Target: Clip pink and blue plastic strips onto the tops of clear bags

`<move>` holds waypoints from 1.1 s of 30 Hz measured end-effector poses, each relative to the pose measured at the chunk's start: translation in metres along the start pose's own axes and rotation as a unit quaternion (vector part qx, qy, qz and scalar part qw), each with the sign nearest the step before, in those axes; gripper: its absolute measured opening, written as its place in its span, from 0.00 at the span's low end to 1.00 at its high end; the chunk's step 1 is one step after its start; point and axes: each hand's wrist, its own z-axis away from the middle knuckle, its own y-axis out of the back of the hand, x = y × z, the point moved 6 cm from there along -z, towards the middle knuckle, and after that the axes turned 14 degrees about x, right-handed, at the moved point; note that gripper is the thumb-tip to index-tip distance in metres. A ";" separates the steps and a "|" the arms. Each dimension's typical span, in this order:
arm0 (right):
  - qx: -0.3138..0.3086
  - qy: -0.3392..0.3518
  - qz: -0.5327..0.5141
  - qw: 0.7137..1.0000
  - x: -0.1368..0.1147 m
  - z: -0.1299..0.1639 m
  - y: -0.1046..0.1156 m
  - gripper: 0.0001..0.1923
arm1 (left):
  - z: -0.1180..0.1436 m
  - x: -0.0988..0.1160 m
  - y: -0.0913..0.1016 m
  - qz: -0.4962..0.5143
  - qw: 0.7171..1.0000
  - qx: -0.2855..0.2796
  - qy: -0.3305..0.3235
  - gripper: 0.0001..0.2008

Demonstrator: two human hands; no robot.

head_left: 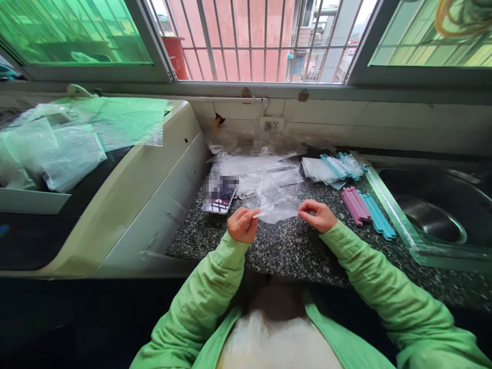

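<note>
From the head camera, two hands in green sleeves work over a speckled stone counter (292, 246): the left hand (242, 224) and the right hand (317, 215) each pinch one end of a single small clear plastic bag (279, 209), which is stretched between them just above the counter. Beyond the hands lies a heap of more clear bags (257, 171); their number cannot be told, as the film overlaps and glares. To the right of the right hand lie loose sticks in two groups, roughly four pink sticks (355, 204) and about five blue sticks (378, 215), touching side by side. Farther off on that side sit bagged blue sticks (338, 166), too bunched to count. Just beyond the left hand lies one phone (219, 197), its screen blurred. A steel sink (434, 205) at far right is cut off by the frame edge, and whether anything is inside the held bag is unclear
</note>
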 end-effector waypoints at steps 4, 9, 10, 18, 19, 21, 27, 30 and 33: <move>0.011 0.001 -0.034 0.999 0.000 -0.001 0.027 0.12 | -0.003 -0.006 0.001 0.005 0.999 0.006 0.034 0.10; 0.031 0.046 -0.054 0.997 -0.010 0.000 0.034 0.14 | -0.005 -0.006 0.001 0.014 0.998 0.011 0.059 0.11; 0.038 0.062 -0.047 0.996 -0.012 0.000 0.035 0.13 | -0.005 -0.005 0.001 0.014 0.998 0.011 0.057 0.12; -0.043 0.098 -0.030 0.994 -0.021 0.000 0.044 0.12 | 0.005 0.010 0.008 0.086 0.994 -0.050 0.048 0.11; -0.051 0.096 -0.041 0.993 -0.023 0.003 0.046 0.12 | 0.009 0.014 0.012 0.082 0.993 -0.059 0.053 0.11; -0.104 0.095 -0.055 0.988 -0.027 0.012 0.046 0.12 | 0.018 0.022 0.021 0.073 0.991 -0.091 0.059 0.12; -0.315 -0.018 -0.006 0.949 0.000 0.055 0.035 0.18 | 0.054 0.055 0.051 0.041 0.981 -0.185 0.036 0.13; -0.195 -0.136 0.012 0.971 0.023 0.043 0.040 0.25 | 0.061 0.071 0.056 0.027 0.974 -0.224 -0.007 0.14; -0.054 -0.215 -0.040 0.974 0.030 0.017 0.044 0.32 | 0.059 0.085 0.053 0.022 0.969 -0.241 -0.051 0.14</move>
